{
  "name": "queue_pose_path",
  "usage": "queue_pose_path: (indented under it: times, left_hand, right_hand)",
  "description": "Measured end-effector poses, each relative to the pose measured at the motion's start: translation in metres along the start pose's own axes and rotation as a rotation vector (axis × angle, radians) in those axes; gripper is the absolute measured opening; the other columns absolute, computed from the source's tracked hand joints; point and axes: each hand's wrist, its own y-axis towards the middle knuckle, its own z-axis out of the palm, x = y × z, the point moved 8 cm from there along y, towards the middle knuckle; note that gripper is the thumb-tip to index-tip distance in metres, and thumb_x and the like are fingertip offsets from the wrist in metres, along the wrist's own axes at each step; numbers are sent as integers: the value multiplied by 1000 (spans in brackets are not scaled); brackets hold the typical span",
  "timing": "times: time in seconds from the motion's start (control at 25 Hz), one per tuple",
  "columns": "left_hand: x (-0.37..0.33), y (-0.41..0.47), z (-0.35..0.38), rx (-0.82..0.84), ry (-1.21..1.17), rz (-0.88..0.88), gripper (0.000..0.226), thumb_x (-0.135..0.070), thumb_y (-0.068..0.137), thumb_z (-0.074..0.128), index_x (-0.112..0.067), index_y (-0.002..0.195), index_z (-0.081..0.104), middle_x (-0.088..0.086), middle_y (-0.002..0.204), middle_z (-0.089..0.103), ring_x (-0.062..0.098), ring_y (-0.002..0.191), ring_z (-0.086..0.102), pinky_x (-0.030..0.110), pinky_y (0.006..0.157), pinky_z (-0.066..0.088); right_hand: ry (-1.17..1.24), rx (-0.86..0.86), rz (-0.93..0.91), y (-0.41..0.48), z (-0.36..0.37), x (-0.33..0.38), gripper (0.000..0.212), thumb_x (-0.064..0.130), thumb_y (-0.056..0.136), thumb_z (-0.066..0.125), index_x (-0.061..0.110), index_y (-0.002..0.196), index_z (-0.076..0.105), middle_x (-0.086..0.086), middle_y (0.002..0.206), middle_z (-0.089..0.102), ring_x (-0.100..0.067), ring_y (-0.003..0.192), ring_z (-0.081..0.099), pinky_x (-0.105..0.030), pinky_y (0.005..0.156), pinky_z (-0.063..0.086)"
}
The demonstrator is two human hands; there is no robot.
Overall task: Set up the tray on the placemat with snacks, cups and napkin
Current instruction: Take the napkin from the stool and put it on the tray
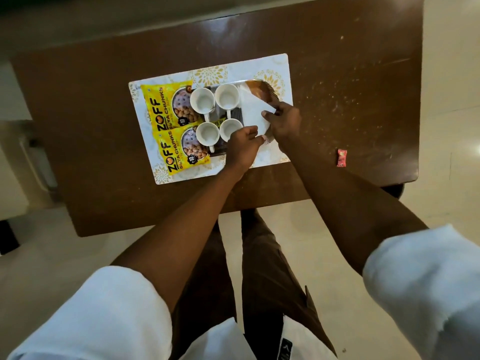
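A white placemat [279, 66] with gold flower prints lies on the brown table. On it rests a dark tray [262, 87], mostly covered. Two yellow soya chunk packets [159, 105] lie across the tray's left end. Several white cups [202, 100] stand in its middle. A white napkin [250, 110] covers the right end. My left hand [241, 146] pinches the napkin's near corner, beside the nearest cup. My right hand [283, 118] grips the napkin's right edge over the tray rim.
A small red candy wrapper [341, 157] lies on the table to the right, near the front edge. The wooden table [350, 74] is scuffed with pale marks on its right side. My legs stand at the table's front edge on a pale tiled floor.
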Motion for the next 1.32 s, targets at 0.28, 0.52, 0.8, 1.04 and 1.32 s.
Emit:
queue_pose_path:
  times: [0.28, 0.52, 0.8, 1.04, 1.32]
  left_hand:
    - [-7, -1, 13, 31, 43, 35, 50, -22, 94, 72, -2, 138, 60, 11, 138, 65, 25, 127, 62, 32, 106, 50]
    - [0, -2, 53, 98, 99, 24, 43, -19, 94, 69, -6, 135, 64, 8, 132, 70, 22, 118, 66, 38, 105, 53]
    - [-4, -17, 175, 293, 160, -33, 43, -22, 95, 69, -9, 135, 64, 9, 134, 67, 24, 121, 64, 39, 107, 52]
    - [18, -23, 255, 303, 81, -195, 34, -10, 90, 70, -3, 124, 71, 15, 114, 75, 27, 104, 70, 46, 98, 58]
    - [25, -21, 271, 188, 71, -143, 38, -10, 94, 68, -7, 132, 66, 9, 125, 72, 18, 108, 68, 27, 85, 56]
  right_hand:
    - [-77, -56, -62, -7, 0, 3, 34, 27, 87, 81, 11, 117, 78, -4, 111, 78, -20, 97, 72, -37, 88, 62]
    - [-106, -120, -78, -19, -40, -27, 34, 36, 86, 81, 11, 109, 76, -2, 100, 75, -13, 85, 68, -31, 78, 59]
    - [-73, -295, 112, -25, -175, -120, 25, 28, 88, 81, 11, 105, 75, 1, 95, 75, -14, 89, 71, -28, 77, 59]
    - [-13, -372, 288, -39, -239, -197, 16, 14, 86, 80, 15, 102, 78, -4, 97, 79, -21, 91, 75, -43, 86, 63]
    - [-59, -275, 193, -25, -221, -204, 21, 10, 95, 69, 15, 115, 75, 0, 111, 76, -14, 99, 70, -30, 88, 59]
